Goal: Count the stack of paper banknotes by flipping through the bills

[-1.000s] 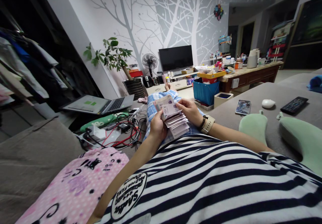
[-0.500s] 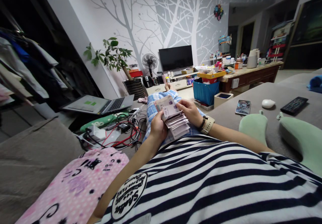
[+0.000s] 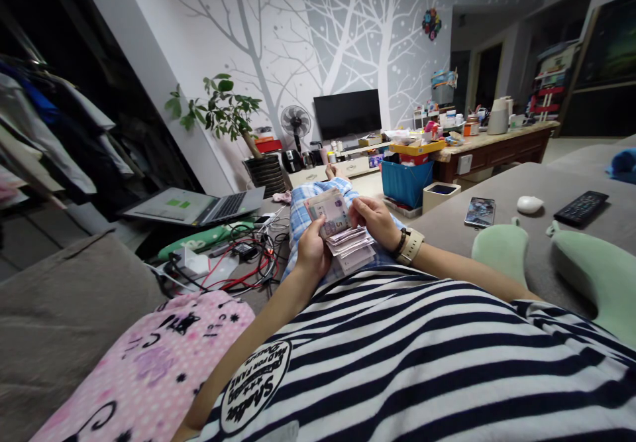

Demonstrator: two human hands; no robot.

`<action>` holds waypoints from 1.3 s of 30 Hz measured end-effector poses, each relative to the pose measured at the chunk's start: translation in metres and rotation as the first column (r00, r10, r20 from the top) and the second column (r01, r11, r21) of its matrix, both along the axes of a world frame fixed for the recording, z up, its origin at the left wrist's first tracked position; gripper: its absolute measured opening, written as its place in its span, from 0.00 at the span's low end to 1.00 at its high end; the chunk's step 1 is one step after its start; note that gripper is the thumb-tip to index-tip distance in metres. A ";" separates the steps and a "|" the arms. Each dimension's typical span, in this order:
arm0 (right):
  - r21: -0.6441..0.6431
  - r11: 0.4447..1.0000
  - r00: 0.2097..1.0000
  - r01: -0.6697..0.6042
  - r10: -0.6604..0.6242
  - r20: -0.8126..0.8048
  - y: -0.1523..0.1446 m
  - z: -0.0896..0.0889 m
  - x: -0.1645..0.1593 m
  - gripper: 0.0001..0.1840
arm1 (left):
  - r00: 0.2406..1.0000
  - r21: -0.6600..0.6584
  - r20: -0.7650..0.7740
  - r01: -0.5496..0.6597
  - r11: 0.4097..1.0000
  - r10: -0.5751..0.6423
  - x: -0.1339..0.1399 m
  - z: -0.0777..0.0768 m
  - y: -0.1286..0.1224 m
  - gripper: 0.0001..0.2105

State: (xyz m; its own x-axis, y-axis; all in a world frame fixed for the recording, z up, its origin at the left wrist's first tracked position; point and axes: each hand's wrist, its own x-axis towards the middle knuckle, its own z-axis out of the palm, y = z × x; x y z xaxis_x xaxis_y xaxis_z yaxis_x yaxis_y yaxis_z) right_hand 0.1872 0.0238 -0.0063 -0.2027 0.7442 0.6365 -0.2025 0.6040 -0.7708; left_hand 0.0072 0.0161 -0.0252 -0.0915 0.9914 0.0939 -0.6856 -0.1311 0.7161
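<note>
A thick stack of banknotes [image 3: 332,214] lies over my lap. The upper notes stand flat with their printed faces showing, while several lower ones [image 3: 352,244] fold down towards my body in a layered fan. My left hand [image 3: 313,248] is closed round the stack's left side, its thumb pressed on the front note. At the right edge of the notes, my right hand [image 3: 377,222] has its thumb and fingers pinched together. The fingertips behind the notes are hidden.
Left of my legs are tangled cables [image 3: 253,256] and an open laptop [image 3: 189,209]. A phone [image 3: 479,212], a white rounded object [image 3: 530,204], a remote control [image 3: 581,209] and a green cushion [image 3: 501,250] lie on the sofa to the right. Ahead stands a blue bin [image 3: 407,182].
A note's pale face has turned down onto the folded ones, and a differently printed face now shows on the stack. My right hand has shifted slightly, its thumb coming off the note's face.
</note>
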 end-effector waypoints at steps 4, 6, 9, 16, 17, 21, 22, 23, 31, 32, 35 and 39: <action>-0.012 0.997 0.997 0.072 -0.072 0.001 0.000 0.002 0.000 0.46 | 1.000 0.023 -0.001 0.004 1.000 -0.004 -0.001 0.000 -0.001 0.21; -0.035 0.992 0.993 0.119 -0.119 0.002 0.002 0.003 0.000 0.45 | 1.000 0.023 -0.029 -0.002 1.000 0.002 -0.001 0.000 -0.002 0.21; -0.074 0.983 0.986 0.166 -0.165 0.026 0.005 0.003 0.001 0.44 | 0.996 0.030 -0.088 -0.011 1.000 0.014 -0.002 0.001 -0.005 0.21; -0.075 0.983 0.984 0.168 -0.162 0.077 0.009 0.002 0.001 0.43 | 0.993 0.042 -0.114 -0.003 0.999 0.008 -0.001 0.004 -0.010 0.25; -0.073 0.983 0.984 0.167 -0.162 0.075 0.009 0.002 0.001 0.43 | 0.995 0.041 -0.104 -0.002 0.999 0.007 -0.001 0.005 -0.010 0.25; -0.060 0.987 0.988 0.149 -0.146 0.055 0.011 0.000 0.002 0.44 | 0.998 0.014 -0.056 0.011 1.000 -0.011 0.000 0.006 -0.009 0.21; -0.058 0.988 0.989 0.143 -0.140 0.052 0.010 0.000 0.002 0.44 | 0.999 0.002 -0.043 0.011 1.000 -0.011 0.001 0.007 -0.009 0.20; -0.056 0.989 0.990 0.135 -0.133 0.048 0.010 0.000 0.002 0.44 | 1.000 -0.009 -0.030 0.008 1.000 -0.008 0.001 0.007 -0.008 0.20; -0.022 0.997 0.997 0.074 -0.074 -0.002 0.005 0.001 0.001 0.45 | 0.999 -0.051 0.050 -0.020 0.998 0.022 0.005 0.012 -0.010 0.21; -0.013 0.998 0.998 0.065 -0.065 -0.005 0.004 0.000 0.001 0.45 | 0.998 -0.051 0.050 -0.021 0.998 0.023 0.005 0.012 -0.011 0.21; 0.005 0.999 0.999 0.047 -0.047 -0.010 0.003 0.000 0.001 0.45 | 0.999 -0.048 0.044 -0.025 0.999 0.027 0.005 0.012 -0.011 0.20; 0.006 0.999 0.999 0.040 -0.040 -0.015 0.002 0.001 0.001 0.44 | 0.999 -0.053 -0.013 -0.048 0.997 0.048 0.006 0.011 -0.010 0.17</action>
State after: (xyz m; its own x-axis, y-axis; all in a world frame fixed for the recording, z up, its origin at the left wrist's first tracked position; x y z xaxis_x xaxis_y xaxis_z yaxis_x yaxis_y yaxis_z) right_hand 0.1878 0.0254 -0.0055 -0.1631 0.7472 0.6443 -0.1897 0.6171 -0.7637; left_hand 0.0134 0.0065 -0.0145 -0.1384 0.9895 0.0423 -0.6707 -0.1250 0.7311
